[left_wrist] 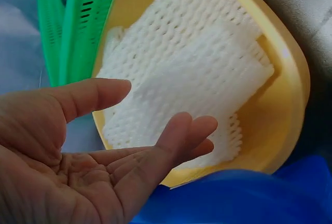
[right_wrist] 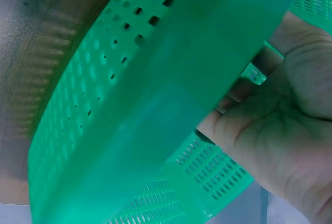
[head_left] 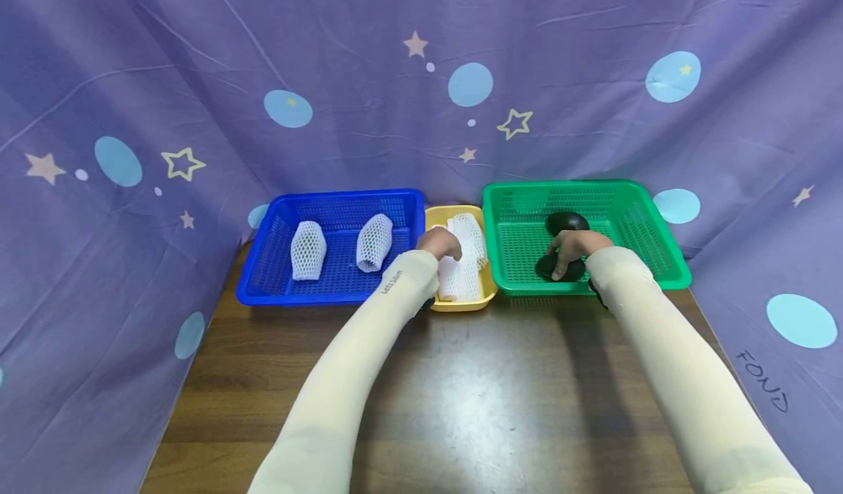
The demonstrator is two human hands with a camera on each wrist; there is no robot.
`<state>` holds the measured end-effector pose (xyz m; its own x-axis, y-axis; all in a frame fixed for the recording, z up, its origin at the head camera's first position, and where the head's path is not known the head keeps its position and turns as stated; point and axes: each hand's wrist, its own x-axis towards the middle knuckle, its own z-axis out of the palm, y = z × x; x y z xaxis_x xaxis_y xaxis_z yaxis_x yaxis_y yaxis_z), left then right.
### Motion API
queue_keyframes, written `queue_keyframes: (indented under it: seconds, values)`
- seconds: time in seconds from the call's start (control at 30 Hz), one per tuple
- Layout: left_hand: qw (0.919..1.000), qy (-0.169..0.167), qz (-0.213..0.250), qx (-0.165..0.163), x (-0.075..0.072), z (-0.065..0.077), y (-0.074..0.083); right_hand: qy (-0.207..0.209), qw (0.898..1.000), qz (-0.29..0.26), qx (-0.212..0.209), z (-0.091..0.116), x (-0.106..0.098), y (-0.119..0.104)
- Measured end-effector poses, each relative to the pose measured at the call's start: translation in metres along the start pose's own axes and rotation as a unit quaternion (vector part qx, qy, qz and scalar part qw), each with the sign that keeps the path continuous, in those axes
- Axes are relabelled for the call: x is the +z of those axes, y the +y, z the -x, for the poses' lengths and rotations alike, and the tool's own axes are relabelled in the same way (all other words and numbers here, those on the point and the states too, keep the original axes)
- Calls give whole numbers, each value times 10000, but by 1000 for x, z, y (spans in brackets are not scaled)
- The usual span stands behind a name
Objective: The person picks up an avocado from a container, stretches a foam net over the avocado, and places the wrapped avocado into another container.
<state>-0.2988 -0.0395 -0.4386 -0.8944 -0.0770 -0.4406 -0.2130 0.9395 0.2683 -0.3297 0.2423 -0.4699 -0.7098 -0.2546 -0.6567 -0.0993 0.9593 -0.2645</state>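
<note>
In the head view my left hand (head_left: 443,244) is over the yellow tray (head_left: 459,307). The left wrist view shows its thumb and fingers apart with nothing between them, close to the white foam net sleeves (left_wrist: 202,73) lying flat in the tray. My right hand (head_left: 578,244) reaches into the green basket (head_left: 516,287), its thumb and fingers around a dark oval avocado (head_left: 577,269). Just behind it lies another avocado (head_left: 568,221). In the right wrist view the basket's wall (right_wrist: 155,105) hides the fingertips and most of the held fruit.
On the left stands a blue basket (head_left: 316,298) holding two net-wrapped pieces, one at its left (head_left: 307,251) and one at its right (head_left: 374,243). The three containers stand side by side at the back of the wooden table (head_left: 461,406). A purple curtain (head_left: 369,128) surrounds it.
</note>
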Motion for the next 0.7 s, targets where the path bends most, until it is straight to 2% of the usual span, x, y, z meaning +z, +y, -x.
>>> queue_keyframes:
  seconds: [0.17,0.33,0.43,0.57,0.7]
  values:
    - [9995,215,87,-223,6,-2,1,-39,9999,68,-137,2,0,0]
    - [9955,423,457,-709,11,-11,2,-33,10000,-57,-20,4,0,-2]
    - [9929,437,607,-922,13,-19,1,13,9999,-118,54,5,1,-2]
    - [9924,363,662,-972,13,-22,-1,35,9997,-206,94,6,3,-2]
    - [9930,273,727,-890,12,-18,-3,55,9993,-347,125,8,4,-1]
